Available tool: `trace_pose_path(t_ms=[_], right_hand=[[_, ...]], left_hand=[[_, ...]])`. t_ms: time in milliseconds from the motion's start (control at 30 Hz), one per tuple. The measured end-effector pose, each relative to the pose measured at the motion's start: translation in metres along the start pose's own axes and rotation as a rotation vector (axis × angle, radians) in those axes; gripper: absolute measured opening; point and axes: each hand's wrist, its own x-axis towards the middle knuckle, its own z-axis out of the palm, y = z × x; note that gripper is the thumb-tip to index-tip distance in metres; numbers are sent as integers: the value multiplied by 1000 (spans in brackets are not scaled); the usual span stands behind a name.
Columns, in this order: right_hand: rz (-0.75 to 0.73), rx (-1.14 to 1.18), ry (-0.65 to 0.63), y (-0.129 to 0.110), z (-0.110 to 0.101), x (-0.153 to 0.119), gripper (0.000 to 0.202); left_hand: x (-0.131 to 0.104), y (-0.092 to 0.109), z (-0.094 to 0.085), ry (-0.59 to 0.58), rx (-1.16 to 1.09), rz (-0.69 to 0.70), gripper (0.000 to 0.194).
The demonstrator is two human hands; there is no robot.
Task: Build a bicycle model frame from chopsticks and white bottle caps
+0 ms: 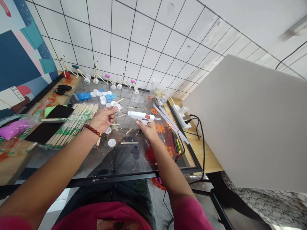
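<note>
The left hand (pixel 103 120) pinches a small white piece (pixel 118 107) with a thin wooden stick, while the right hand (pixel 148 128) grips a white hot glue gun (pixel 140 116), its nozzle close to that piece. Both are above the glass-topped worktop (pixel 100 164), near white and blue bottle caps (pixel 103 98) and wrapped chopsticks (pixel 74 126).

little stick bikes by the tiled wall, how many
3, in a row along the wall: a teal-seated bike at left, a pink-seated bike in the middle, another pink-seated one at right.
</note>
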Motion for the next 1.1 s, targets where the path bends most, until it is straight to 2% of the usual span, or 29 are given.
trace_pose_path(t_ms=[400,600,800,1100], right_hand=[[-17,-60,4,5,2,-1,40],[-6,-44,-27,5,4,-2,44],[-19,-58,4,4,4,-2,40],[3,-47,-55,4,5,-3,41]], left_hand=[[-2,1,2,-37,12,-4,24],[-1,1,1,-17,18,-8,26],[-1,1,1,-21,12,-11,21],[-1,-1,0,-18,10,3,25]])
